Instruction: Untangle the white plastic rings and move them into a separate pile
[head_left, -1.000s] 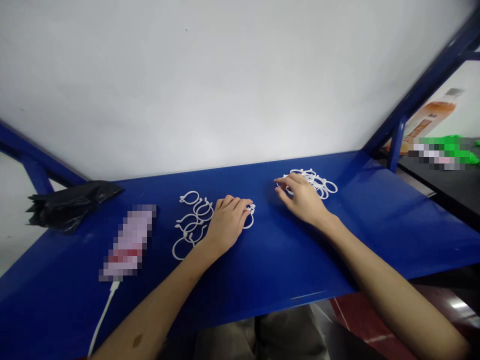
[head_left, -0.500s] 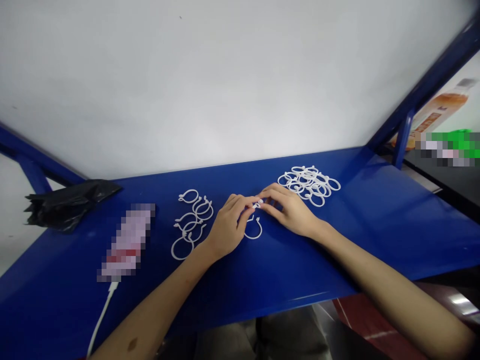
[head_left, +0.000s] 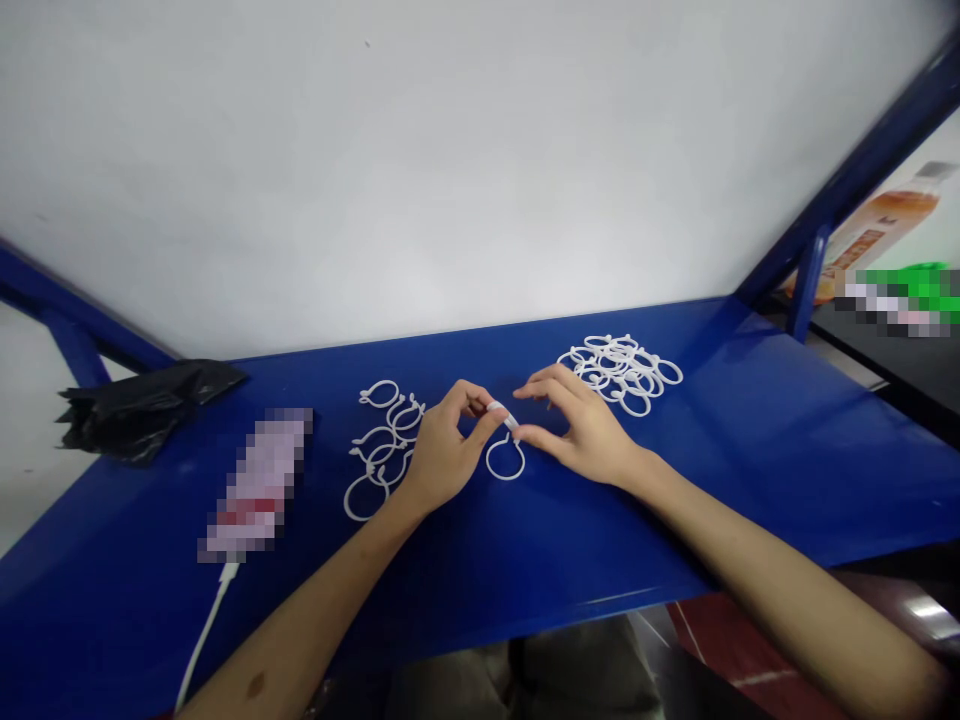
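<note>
Between the thumb and fingertips of my left hand point(head_left: 454, 440) is a small white plastic piece point(head_left: 503, 414), seen nearly edge-on; it looks like one of the white rings. My right hand point(head_left: 581, 425) has its fingers and thumb apart, the thumb tip close to the lower end of that piece; whether it touches, I cannot tell. Just below the fingertips lies an open white ring point(head_left: 506, 478) with small knobs at its ends. Several similar open rings point(head_left: 365, 518) are spread left of my left hand. A heap of white rings point(head_left: 634, 375) lies beyond my right hand.
On the blue table point(head_left: 510, 570), a black plastic bag point(head_left: 150, 405) and a blurred pinkish object point(head_left: 259, 485) with a white cable point(head_left: 201, 640) lie at the left. A pale wall point(head_left: 480, 180) rises behind. An orange-labelled bottle point(head_left: 885, 235) stands at the right, past a blue frame.
My right fingers have spread and come away from the white piece, which was pinched between both hands. The piece has tilted and stays in my left fingers.
</note>
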